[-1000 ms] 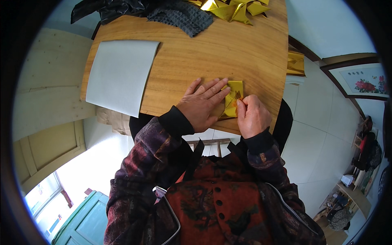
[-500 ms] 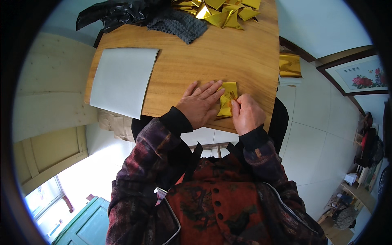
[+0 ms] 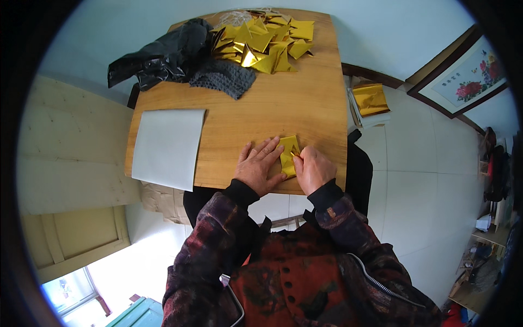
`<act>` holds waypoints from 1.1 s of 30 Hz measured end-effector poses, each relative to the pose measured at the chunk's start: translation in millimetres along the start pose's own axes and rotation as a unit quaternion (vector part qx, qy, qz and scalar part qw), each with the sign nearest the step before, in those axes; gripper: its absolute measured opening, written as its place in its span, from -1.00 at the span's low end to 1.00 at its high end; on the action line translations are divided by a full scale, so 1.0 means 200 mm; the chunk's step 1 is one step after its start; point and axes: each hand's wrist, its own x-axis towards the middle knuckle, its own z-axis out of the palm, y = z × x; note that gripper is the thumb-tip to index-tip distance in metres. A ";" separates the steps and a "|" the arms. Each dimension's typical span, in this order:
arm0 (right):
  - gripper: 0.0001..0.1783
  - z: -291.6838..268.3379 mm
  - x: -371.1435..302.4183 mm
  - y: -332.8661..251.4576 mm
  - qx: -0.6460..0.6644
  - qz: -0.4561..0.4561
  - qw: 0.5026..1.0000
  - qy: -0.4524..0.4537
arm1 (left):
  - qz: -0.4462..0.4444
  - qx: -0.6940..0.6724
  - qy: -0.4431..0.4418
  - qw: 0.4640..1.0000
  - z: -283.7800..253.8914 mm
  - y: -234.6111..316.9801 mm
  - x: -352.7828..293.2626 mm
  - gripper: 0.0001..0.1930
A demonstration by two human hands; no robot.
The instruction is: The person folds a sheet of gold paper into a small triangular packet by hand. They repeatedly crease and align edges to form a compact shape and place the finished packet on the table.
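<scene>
A folded piece of gold foil paper (image 3: 288, 146) lies near the front edge of the wooden table (image 3: 239, 121). My left hand (image 3: 258, 168) rests flat, fingers outstretched, with its fingertips along the left side of the foil. From the right, my right hand (image 3: 316, 170) is closed, its thumb and bent fingers pinching a raised part of the foil paper. Part of the foil is hidden behind both hands.
At the back lies a pile of folded gold foil pieces (image 3: 264, 43). Beside it are a black plastic bag (image 3: 169, 57) and a dark textured cloth (image 3: 224, 77). Light grey sheets (image 3: 166, 147) lie on the left; more gold foil (image 3: 372, 99) sits beyond the table's right side.
The view has shifted, so the table's back and the whole foil pile now show. My left hand stays flat; my right hand still pinches the foil, its wrist turned a little.
</scene>
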 end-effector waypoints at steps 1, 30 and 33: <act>-0.76 0.00 0.00 0.00 -0.001 0.005 1.000 0.001 | 0.002 0.002 0.003 1.000 0.00 0.00 0.00 -0.26; -0.80 0.02 0.01 0.00 -0.003 0.020 1.000 -0.004 | 0.059 0.111 -0.016 0.992 0.06 -0.04 -0.02 -0.44; -0.80 0.02 0.01 0.00 -0.005 0.022 1.000 -0.004 | 0.061 0.114 -0.013 0.992 0.07 -0.04 -0.02 -0.44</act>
